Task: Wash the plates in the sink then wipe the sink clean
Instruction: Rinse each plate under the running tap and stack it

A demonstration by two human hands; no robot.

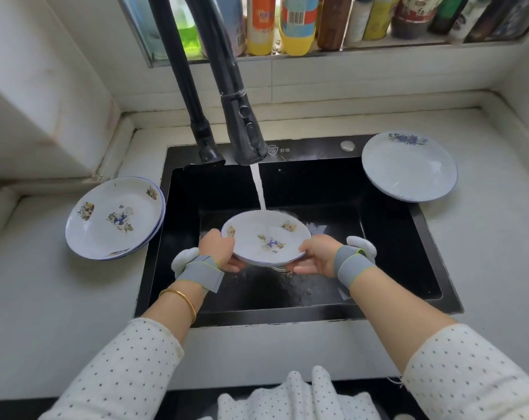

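Note:
A white plate (266, 237) with small flower prints is held over the black sink (387, 237). My left hand (219, 248) grips its left rim and my right hand (316, 254) grips its right rim. Water (260, 189) runs from the black tap (245, 131) onto the plate's far edge. A stack of like plates (114, 218) rests on the counter left of the sink. A single plate (408, 166) with a blue flower print lies at the sink's back right corner, partly over the rim.
A second black tap pipe (190, 95) stands left of the spout. Several bottles (296, 22) line the window ledge behind. White counter (493, 237) surrounds the sink, with a raised wall block (45, 86) at the left.

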